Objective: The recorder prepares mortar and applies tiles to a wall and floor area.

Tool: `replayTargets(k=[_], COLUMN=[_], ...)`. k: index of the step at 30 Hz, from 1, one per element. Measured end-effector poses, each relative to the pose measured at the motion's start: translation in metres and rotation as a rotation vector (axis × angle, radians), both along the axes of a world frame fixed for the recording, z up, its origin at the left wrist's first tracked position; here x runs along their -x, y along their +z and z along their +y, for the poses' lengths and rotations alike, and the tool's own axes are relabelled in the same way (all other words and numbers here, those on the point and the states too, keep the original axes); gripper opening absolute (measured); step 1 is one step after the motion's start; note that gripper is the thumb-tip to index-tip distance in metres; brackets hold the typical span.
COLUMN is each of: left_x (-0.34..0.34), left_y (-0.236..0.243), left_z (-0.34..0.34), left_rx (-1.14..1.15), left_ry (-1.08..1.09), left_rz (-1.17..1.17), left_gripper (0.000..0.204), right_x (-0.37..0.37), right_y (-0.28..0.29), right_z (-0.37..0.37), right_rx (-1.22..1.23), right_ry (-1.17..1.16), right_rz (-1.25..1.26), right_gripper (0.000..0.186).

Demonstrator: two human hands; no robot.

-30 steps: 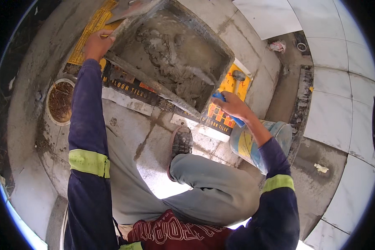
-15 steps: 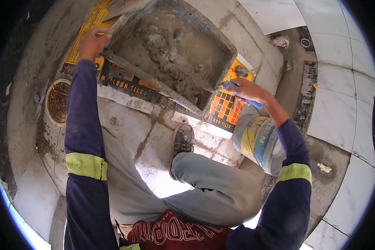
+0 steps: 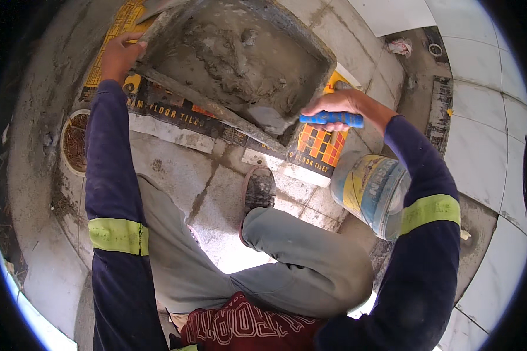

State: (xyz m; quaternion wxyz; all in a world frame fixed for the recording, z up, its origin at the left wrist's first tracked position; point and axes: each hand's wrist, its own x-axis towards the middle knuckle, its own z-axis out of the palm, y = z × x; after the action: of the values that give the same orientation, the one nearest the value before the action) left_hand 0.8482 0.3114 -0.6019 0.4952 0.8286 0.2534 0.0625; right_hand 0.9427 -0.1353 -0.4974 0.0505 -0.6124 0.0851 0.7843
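My left hand (image 3: 120, 55) grips the upper-left rim of a cement-crusted rectangular trough (image 3: 193, 98). Thick grey wet mortar (image 3: 228, 64) fills much of it. My right hand (image 3: 342, 104) holds a trowel by its blue handle (image 3: 334, 119); the trowel blade (image 3: 266, 117) is partly sunk in mortar at the trough's lower-right corner. The trough rests on yellow and black cardboard tile boxes (image 3: 319, 149). A hammer-like tool lies on the cardboard under my right hand, mostly hidden. Another flat metal piece (image 3: 153, 8) shows beyond my left hand.
A dirty plastic bucket (image 3: 360, 190) lies right of my foot (image 3: 257, 187). A bowl of rusty debris (image 3: 75, 140) stands left. White tiles (image 3: 477, 152) line the right side, near a crumpled bag (image 3: 399, 47) and a small ring (image 3: 434, 50). Grimy floor tiles surround the trough.
My right hand has moved rightward and up, turning the blue handle nearly horizontal, with the blade now at the trough's near corner. My left hand stays on the rim, shifting slightly with the view.
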Motion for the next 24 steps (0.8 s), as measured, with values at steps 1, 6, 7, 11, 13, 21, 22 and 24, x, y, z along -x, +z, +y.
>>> replayTargets(k=[1, 6, 7, 11, 13, 21, 22, 24], left_x=[-0.001, -0.005, -0.006, -0.004, -0.006, -0.005, -0.007, -0.007], left_y=[0.002, -0.01, -0.014, -0.025, -0.03, -0.016, -0.019, -0.023], left_z=[-0.002, 0.005, 0.007, 0.01, 0.011, 0.0, -0.001, -0.004], left_rx=[0.001, -0.101, -0.094, -0.15, -0.113, -0.152, -0.155, -0.113], left_ry=[0.008, -0.006, 0.002, 0.046, 0.057, 0.057, 0.06, 0.06], left_rz=[0.0, 0.008, 0.001, -0.02, -0.071, 0.017, 0.019, 0.0], left_gripper=[0.033, 0.031, 0.031, 0.03, 0.03, 0.028, 0.028, 0.029], right_x=[-0.001, -0.012, -0.004, 0.036, 0.062, 0.125, 0.11, 0.072], right_y=[0.009, 0.028, 0.028, 0.038, 0.039, 0.01, 0.017, 0.048], right_z=[-0.002, -0.002, -0.004, -0.005, -0.017, -0.063, -0.065, -0.039], right_rx=[0.084, 0.241, 0.137, -0.101, -0.246, -0.321, -0.258, -0.257], right_ry=[0.012, 0.222, 0.371, 0.624, 0.686, 0.357, 0.39, 0.563], right_rz=[0.007, 0.023, -0.106, -0.474, -0.697, -1.008, -0.949, -0.866], right_gripper=[0.054, 0.053, 0.053, 0.052, 0.053, 0.046, 0.044, 0.042])
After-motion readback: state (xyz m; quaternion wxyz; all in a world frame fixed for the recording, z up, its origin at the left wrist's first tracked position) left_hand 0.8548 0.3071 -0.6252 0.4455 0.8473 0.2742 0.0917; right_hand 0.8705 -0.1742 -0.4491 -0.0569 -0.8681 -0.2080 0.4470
